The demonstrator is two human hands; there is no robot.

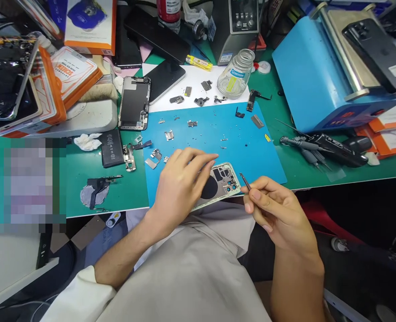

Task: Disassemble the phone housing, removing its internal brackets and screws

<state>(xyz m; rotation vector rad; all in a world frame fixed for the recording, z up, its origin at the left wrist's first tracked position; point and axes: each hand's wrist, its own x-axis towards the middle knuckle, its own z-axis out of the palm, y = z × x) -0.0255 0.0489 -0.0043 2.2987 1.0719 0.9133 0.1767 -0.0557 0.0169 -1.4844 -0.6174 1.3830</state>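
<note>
A phone back housing point(225, 193) with a round black pad and camera openings lies at the near edge of the blue mat point(265, 167). My left hand point(183, 179) is over its left part, hiding it. The thumb and index tips come together in a pinch; whether anything is between them I cannot make out. To the right of the housing, my right hand point(274, 203) pinches a thin dark piece point(245, 181) with a small bent tip, held clear of the mat. Its kind is unclear. Small metal brackets point(193, 123) and tiny screws lie scattered beyond both hands.
At left are a battery point(111, 148), a phone screen point(134, 105) and stacked boxes point(73, 74). A glass jar point(234, 78) stands behind the mat. Screwdrivers point(303, 150) and a blue machine point(305, 76) with a phone point(379, 53) on top occupy the right.
</note>
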